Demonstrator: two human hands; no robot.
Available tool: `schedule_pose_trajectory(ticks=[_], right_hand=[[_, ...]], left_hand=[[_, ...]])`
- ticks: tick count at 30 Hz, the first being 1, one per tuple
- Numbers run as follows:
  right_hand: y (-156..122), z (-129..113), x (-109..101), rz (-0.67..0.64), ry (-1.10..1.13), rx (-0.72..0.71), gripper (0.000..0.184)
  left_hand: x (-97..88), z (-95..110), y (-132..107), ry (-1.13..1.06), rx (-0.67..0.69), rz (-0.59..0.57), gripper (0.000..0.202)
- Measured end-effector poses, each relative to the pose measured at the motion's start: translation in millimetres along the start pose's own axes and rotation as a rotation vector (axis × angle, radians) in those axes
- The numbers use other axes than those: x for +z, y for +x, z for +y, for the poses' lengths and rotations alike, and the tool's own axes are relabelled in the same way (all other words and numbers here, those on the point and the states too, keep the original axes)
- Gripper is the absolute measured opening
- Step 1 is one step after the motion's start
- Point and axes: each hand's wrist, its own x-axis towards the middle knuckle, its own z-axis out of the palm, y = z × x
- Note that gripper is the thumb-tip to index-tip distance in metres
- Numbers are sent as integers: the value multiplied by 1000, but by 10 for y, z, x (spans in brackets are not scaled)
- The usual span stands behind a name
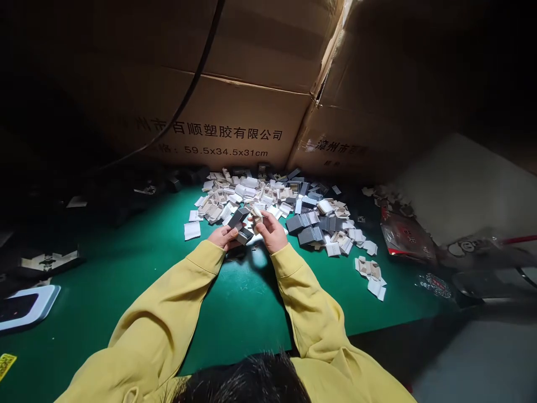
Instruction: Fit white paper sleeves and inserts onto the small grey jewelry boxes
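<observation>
In the middle of the head view, my left hand [224, 237] is closed around a small dark grey box [238, 217], which looks opened, with a second dark part below its top. Close beside it, my right hand [272, 233] pinches a small folded piece of white card [257, 215] between thumb and fingers. Both hands are just above the green table top [245, 313]. Behind them spreads a heap of folded white card pieces [247, 190]. Several dark grey boxes [310, 235] lie right of my right hand.
Large cardboard cartons [235, 112] wall off the back, with a black cable [197, 73] hanging before them. A white-edged device [31, 305] lies at the left. Plastic packets [406, 235] and loose card pieces [371, 274] lie to the right.
</observation>
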Motion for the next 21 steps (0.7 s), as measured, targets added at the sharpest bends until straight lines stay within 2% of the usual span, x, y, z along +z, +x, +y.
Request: schedule_pose_trajectory(ticks=[6,9,13,16,21], right_hand=[[26,144,86,79,36,8,57],[-5,156,169,104,23,49,55],[-42,129,235,145,-8,12,51],[-50,98,226,147,-109,11,46],[-23,82,96,74,-205,32,47]], left_hand=[[-49,-46,85,42,19,-28,67],[-56,-64,108,38,43,-29,70],[-64,-71,116,43,79,-14,72],[-75,-71,123,84,107,-2,71],[-84,-71,138,81,124,8,68]])
